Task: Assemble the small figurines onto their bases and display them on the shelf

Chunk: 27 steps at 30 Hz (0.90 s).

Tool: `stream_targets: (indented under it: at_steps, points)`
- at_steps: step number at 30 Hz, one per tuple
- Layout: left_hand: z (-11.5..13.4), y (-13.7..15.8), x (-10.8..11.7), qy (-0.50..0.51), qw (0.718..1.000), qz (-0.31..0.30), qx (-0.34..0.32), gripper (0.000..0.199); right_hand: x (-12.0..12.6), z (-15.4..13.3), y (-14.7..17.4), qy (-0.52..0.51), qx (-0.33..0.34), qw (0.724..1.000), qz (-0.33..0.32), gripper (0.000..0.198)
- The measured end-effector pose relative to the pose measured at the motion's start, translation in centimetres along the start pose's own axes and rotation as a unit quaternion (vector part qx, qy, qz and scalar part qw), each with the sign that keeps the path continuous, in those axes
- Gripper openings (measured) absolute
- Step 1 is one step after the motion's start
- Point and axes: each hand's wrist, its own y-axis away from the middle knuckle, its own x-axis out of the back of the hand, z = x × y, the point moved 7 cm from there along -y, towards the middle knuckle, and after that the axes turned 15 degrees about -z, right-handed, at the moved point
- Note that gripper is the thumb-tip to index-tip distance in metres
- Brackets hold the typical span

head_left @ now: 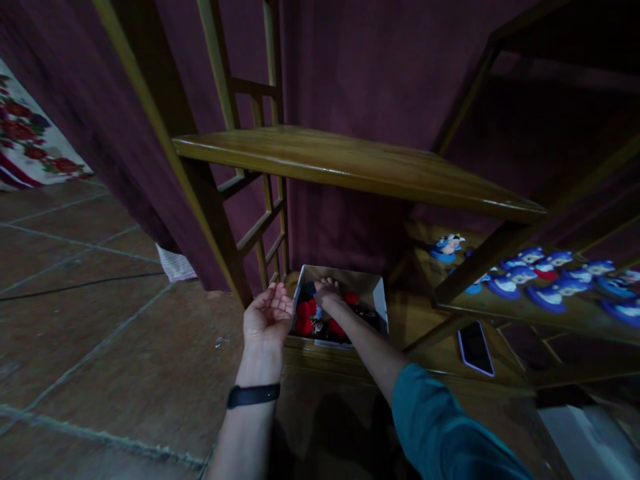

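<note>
A light cardboard box (381,303) stands on the low wooden shelf and holds several red and dark items. Among them are red round pieces (306,308) and a dark, patterned piece (318,327); their exact kind is too dim to make out. My right hand (327,293) reaches into the back of the box, fingers stretched over the contents, with nothing visibly held. Near its fingers lies a small dark blue piece (309,289). My left hand (267,317), a black band on its wrist, is palm up beside the box's left wall, its fingers loosely curved and nothing in them.
A wooden shelf board (320,157) juts out above the box. Several blue-and-white figurines (510,280) stand on a shelf at right, with a phone (475,348) lying below them. A purple curtain (345,80) hangs behind; a dark cable (80,287) crosses the tiled floor at left.
</note>
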Motion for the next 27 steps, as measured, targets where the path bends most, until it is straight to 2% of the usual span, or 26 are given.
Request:
stream_targets:
  at_steps: [5, 10, 13, 15, 18, 22, 24, 27]
  points:
    - [0.1, -0.2, 0.1, -0.003, 1.0, -0.004, 0.0, 0.015, 0.2, 0.3, -0.4, 0.01, -0.023, 1.0, -0.01, 0.028]
    - [-0.5, -0.5, 0.3, -0.007, 1.0, -0.011, 0.009, 0.015, 0.8, 0.3, 1.6, 0.018, -0.001, 1.0, 0.024, 0.024]
    - [-1.0, -0.5, 0.4, -0.027, 0.999, -0.002, 0.027, 0.016, 1.7, 0.9, 3.9, -0.033, 0.031, 0.998, 0.041, 0.022]
    - [-1.4, -0.3, 0.3, -0.057, 0.998, 0.002, 0.039, 0.017, 2.4, 2.4, 5.8, -0.116, 0.028, 0.992, 0.049, 0.024]
    - [-2.2, 0.0, -0.3, -0.146, 0.988, 0.001, 0.046, 0.014, 3.3, 5.9, 9.7, -0.281, 0.012, 0.954, 0.102, 0.022]
    - [-4.3, 0.7, -2.1, -0.319, 0.945, -0.054, 0.042, 0.014, 2.3, 9.5, 14.9, -0.505, 0.032, 0.853, 0.132, 0.025]
    - [-6.2, 1.2, -2.9, -0.392, 0.913, -0.1, 0.062, 0.021, 1.7, 9.8, 16.8, -0.554, 0.054, 0.819, 0.136, 0.029]
    - [-9.7, 2.0, -3.4, -0.445, 0.871, -0.172, 0.117, 0.032, 1.7, 8.8, 18.1, -0.585, 0.098, 0.793, 0.136, 0.033]
